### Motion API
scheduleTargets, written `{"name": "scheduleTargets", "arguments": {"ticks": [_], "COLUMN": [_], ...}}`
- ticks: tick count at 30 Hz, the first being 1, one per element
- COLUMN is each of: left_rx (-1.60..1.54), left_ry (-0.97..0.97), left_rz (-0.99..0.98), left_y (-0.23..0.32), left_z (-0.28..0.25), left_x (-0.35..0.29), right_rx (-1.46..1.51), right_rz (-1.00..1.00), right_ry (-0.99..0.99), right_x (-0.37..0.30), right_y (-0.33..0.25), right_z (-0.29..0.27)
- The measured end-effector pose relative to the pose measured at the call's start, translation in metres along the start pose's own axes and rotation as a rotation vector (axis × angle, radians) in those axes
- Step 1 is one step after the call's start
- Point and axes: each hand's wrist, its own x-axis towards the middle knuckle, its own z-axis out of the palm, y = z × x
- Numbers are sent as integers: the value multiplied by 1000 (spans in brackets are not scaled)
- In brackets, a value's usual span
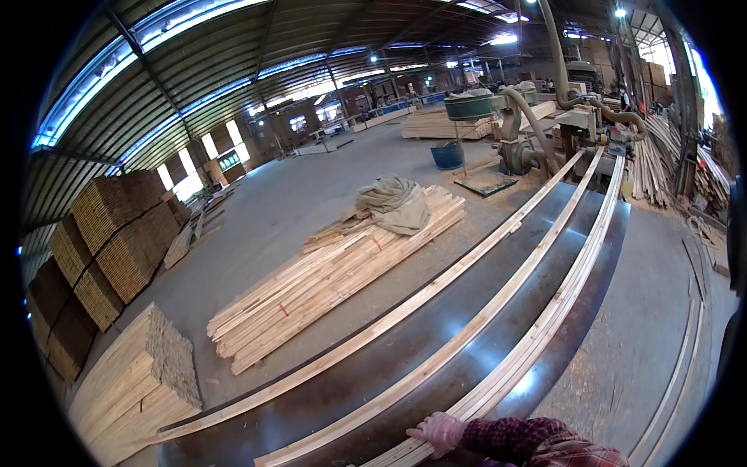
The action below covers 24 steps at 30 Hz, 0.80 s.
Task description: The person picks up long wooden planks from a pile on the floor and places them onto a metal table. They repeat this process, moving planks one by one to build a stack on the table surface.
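Note:
My right hand [440, 433], in a pale pinkish glove, lies across the near end of a bundle of long wooden strips [517, 362]. Its fingers reach over the strips' left edge and close on them; the thumb is hard to make out. A plaid sleeve covers that arm. The bundle runs along a dark, shiny table [467, 373] toward a woodworking machine [583, 124] at the far end. Two more wooden strips lie apart on the same table, a middle strip [436, 364] and a left strip [350, 347]. My left hand is out of sight.
Left of the table, a stack of boards [334, 288] on the floor carries a crumpled grey cloth [395, 204]. Another board pile [140, 381] sits near left, before tall timber stacks [117, 233]. A blue tub [447, 156] stands by the machine. Thin strips [675, 373] lie on the right floor.

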Motion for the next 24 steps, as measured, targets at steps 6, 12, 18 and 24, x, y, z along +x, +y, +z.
{"name": "scheduleTargets", "arguments": {"ticks": [6, 12, 18, 24], "left_rx": [44, 26, 53, -118], "left_ry": [-5, 18, 7, 276], "left_rz": [0, 28, 79, 43], "left_y": [-4, -4, -14, -20], "left_z": [7, 13, 39, 71], "left_x": [5, 14, 24, 30], "right_rx": [140, 97, 92, 133], "right_rz": [-68, -92, -63, -41], "right_ry": [243, 138, 156, 102], "right_x": [21, 57, 52, 53], "right_y": [-7, -50, -53, -52], "right_z": [26, 37, 32, 28]}}
